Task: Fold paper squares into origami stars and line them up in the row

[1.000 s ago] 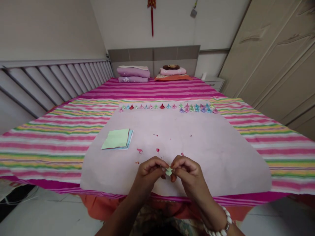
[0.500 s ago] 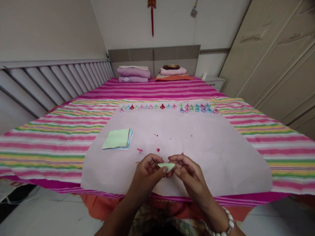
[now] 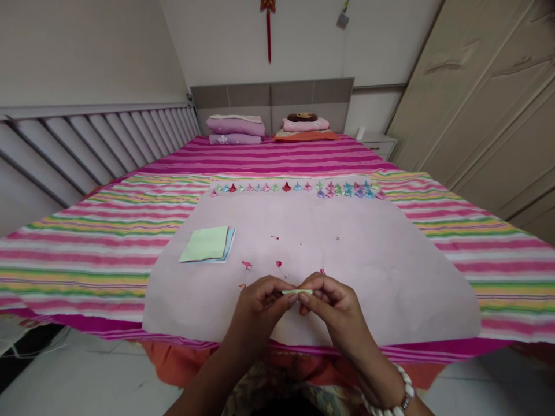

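My left hand [image 3: 260,303] and my right hand [image 3: 332,303] meet over the near edge of a pale pink sheet [image 3: 368,260] spread on the striped bed. Both pinch a small light green folded paper [image 3: 296,292], which shows only as a thin flat edge between the fingertips. The fingers of both hands are curled in. A white bead bracelet [image 3: 401,396] is on my right wrist.
A stack of green and blue paper squares [image 3: 207,244] lies at the left on the sheet. A row of several small folded paper pieces [image 3: 299,188] lines its far edge. Tiny pink scraps [image 3: 246,265] lie near my hands. Pillows [image 3: 236,128] and a wardrobe [image 3: 489,110] stand beyond.
The green paper went from a small star-like shape to a wider flat piece, and now appears edge-on as a thin strip. Both hands stayed in place, the fingers shifting slightly.
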The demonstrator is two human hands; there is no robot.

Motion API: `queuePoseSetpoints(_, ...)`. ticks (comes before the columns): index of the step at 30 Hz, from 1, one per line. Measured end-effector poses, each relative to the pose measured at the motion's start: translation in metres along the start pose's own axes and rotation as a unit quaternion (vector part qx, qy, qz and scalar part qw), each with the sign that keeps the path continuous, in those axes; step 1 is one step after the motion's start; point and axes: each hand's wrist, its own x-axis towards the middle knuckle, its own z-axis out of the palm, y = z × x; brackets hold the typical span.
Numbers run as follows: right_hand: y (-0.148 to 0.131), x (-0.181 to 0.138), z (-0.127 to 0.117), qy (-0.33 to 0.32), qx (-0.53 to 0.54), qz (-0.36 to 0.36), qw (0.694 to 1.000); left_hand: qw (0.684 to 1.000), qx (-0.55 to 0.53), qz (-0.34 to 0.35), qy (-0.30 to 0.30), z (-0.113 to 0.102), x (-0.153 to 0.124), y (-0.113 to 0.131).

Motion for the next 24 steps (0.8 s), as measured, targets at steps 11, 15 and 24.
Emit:
queuePoseSetpoints(11,0.013,0.004,-0.003,0.004,0.06,0.059,0.996,0.998,-0.011,-0.062,-0.028,0.001,0.007,-0.009)
queuePoseSetpoints(15,0.011,0.003,-0.004,0.005,0.008,0.053,0.999,0.996,0.077,-0.027,-0.035,0.001,0.007,-0.009)
queuePoseSetpoints(24,0.012,0.007,-0.004,0.019,0.024,0.076,0.997,0.99,-0.085,-0.105,-0.036,0.003,0.012,-0.02)
